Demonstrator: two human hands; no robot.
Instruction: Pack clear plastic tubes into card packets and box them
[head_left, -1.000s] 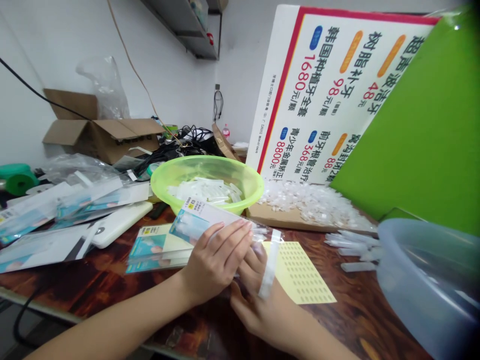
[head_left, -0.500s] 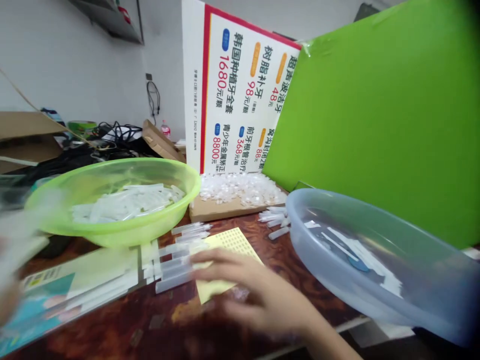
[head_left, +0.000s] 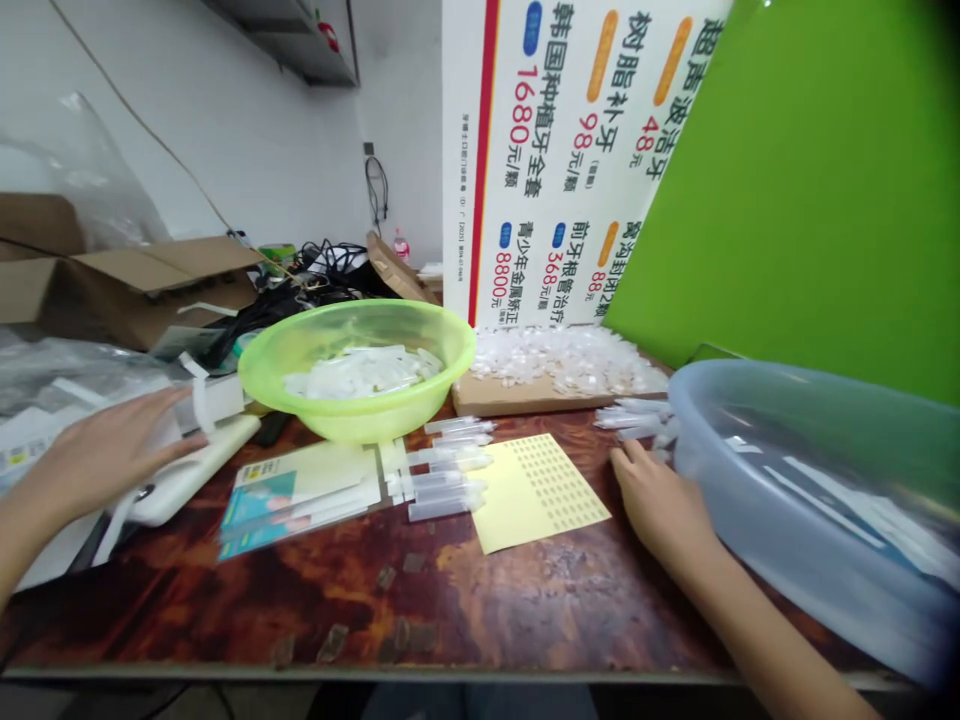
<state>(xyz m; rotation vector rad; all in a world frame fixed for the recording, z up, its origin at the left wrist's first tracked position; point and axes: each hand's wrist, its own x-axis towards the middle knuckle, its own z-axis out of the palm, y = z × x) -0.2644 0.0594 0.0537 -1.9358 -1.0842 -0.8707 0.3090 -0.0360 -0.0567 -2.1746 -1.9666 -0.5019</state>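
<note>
My left hand lies open at the far left, its fingertips on a white packet with a loose paper strip. A white flat slab sits just below those fingers. My right hand rests on the dark wooden table, holding nothing, with its fingertips close to a small heap of clear plastic tubes. More such tubes lie in a loose row between a stack of printed packets and a yellow sheet of small labels.
A lime-green plastic basin holds white packets. A clear blue-grey basin stands at the right edge. Small clear plastic pieces are piled on cardboard before a printed price poster and green board. Cables and an open carton lie behind.
My left hand has moved from the middle of the table to the far left, without the packet. My right hand has moved from the yellow sheet to the right, next to the tubes.
</note>
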